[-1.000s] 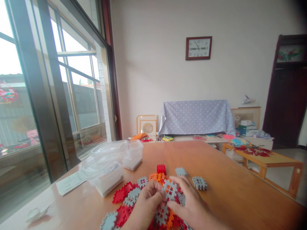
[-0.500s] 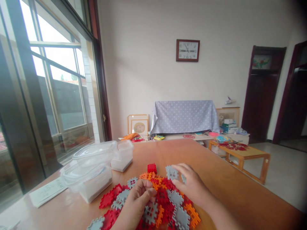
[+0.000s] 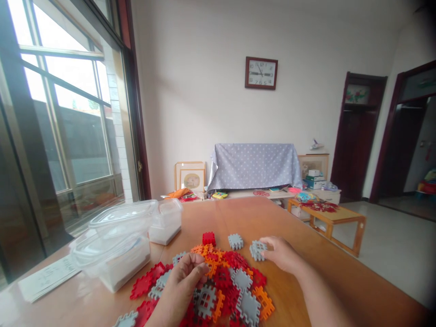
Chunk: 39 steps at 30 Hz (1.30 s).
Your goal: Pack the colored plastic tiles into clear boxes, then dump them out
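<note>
My right hand (image 3: pixel 281 255) is at the right of the pile, its thumb and fingers closed on the edge of a small stack of grey notched plastic tiles (image 3: pixel 258 250) resting on the table. Another grey stack (image 3: pixel 235 241) stands just left of it, apart from the hand. My left hand (image 3: pixel 187 277) hovers over the left side of the pile with its fingers curled into a pinch; anything between them is hidden. Red tiles (image 3: pixel 223 276), orange tiles (image 3: pixel 263 301) and grey tiles (image 3: pixel 248 307) lie heaped together. Behind them sits a red stack (image 3: pixel 209 238).
Clear plastic containers (image 3: pixel 127 268) with lids stand on the left of the wooden table (image 3: pixel 299 290), beside a white paper stack (image 3: pixel 49 278). Beyond the table are a cloth-covered object (image 3: pixel 255 165) and a low wooden table (image 3: pixel 337 215).
My right hand has left one grey stack and moved right to the other. My left hand keeps its pinch over the pile. The view has turned slightly right.
</note>
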Each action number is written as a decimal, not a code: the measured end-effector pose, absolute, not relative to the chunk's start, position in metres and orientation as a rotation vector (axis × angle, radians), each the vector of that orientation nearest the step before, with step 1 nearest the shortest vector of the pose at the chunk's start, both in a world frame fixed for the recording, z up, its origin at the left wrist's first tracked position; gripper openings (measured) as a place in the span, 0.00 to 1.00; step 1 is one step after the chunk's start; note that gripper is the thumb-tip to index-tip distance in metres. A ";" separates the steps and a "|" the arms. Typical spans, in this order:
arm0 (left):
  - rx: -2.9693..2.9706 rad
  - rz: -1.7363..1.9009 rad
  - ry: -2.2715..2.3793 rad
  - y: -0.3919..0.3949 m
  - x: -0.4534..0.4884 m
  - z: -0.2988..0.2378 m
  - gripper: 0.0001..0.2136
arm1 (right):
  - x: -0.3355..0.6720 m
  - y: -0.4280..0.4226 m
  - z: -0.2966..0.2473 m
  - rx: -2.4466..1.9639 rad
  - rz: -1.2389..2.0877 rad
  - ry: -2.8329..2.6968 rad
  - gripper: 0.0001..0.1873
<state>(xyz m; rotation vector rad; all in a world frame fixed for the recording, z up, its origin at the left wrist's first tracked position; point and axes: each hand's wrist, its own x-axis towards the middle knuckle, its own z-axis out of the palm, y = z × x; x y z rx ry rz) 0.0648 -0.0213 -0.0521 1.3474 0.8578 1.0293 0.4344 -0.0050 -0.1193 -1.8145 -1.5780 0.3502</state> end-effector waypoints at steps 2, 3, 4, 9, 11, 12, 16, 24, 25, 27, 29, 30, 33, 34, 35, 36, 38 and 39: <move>1.350 1.036 0.867 -0.020 0.065 -0.052 0.13 | 0.434 -0.005 -0.121 -1.811 0.371 -1.584 0.27; 1.352 1.037 0.871 -0.020 0.065 -0.052 0.13 | 0.434 -0.004 -0.121 -1.810 0.381 -1.587 0.27; 1.355 1.038 0.872 -0.019 0.065 -0.052 0.13 | 0.433 -0.004 -0.122 -1.808 0.390 -1.592 0.27; 1.371 1.035 0.865 -0.017 0.064 -0.054 0.13 | 0.432 -0.004 -0.126 -1.787 0.424 -1.628 0.27; 1.374 1.031 0.868 -0.016 0.064 -0.056 0.13 | 0.432 -0.004 -0.126 -1.780 0.422 -1.630 0.27; 1.377 1.031 0.867 -0.015 0.063 -0.056 0.13 | 0.432 -0.005 -0.125 -1.778 0.416 -1.626 0.28; 1.459 1.053 0.824 -0.015 0.062 -0.059 0.12 | 0.421 -0.009 -0.110 -1.753 0.335 -1.611 0.28; 1.744 1.079 0.850 -0.016 0.059 -0.063 0.03 | 0.316 -0.049 -0.055 -1.455 0.237 -1.880 0.09; 1.723 1.086 0.846 -0.016 0.059 -0.062 0.04 | 0.301 -0.056 -0.052 -1.433 0.253 -1.935 0.09; 1.664 1.101 0.830 -0.017 0.059 -0.060 0.06 | 0.277 -0.068 -0.049 -1.394 0.293 -2.063 0.14; 1.610 1.112 0.817 -0.019 0.061 -0.058 0.06 | 0.260 -0.075 -0.050 -1.403 0.312 -2.178 0.25; 1.590 1.114 0.806 -0.020 0.061 -0.057 0.06 | 0.255 -0.076 -0.052 -1.421 0.318 -2.223 0.31; 1.550 1.105 0.755 -0.021 0.064 -0.057 0.05 | 0.246 -0.075 -0.058 -1.503 0.300 -2.281 0.36; 1.542 1.100 0.742 -0.021 0.064 -0.058 0.05 | 0.245 -0.074 -0.060 -1.524 0.286 -2.277 0.33; 1.536 1.097 0.735 -0.020 0.065 -0.059 0.04 | 0.245 -0.074 -0.060 -1.537 0.273 -2.268 0.30; 1.530 1.095 0.732 -0.020 0.065 -0.060 0.04 | 0.245 -0.073 -0.061 -1.539 0.266 -2.259 0.26; 1.518 1.092 0.726 -0.019 0.065 -0.061 0.03 | 0.245 -0.073 -0.060 -1.529 0.265 -2.240 0.21; 1.510 1.092 0.721 -0.019 0.066 -0.061 0.02 | 0.245 -0.074 -0.059 -1.524 0.268 -2.233 0.21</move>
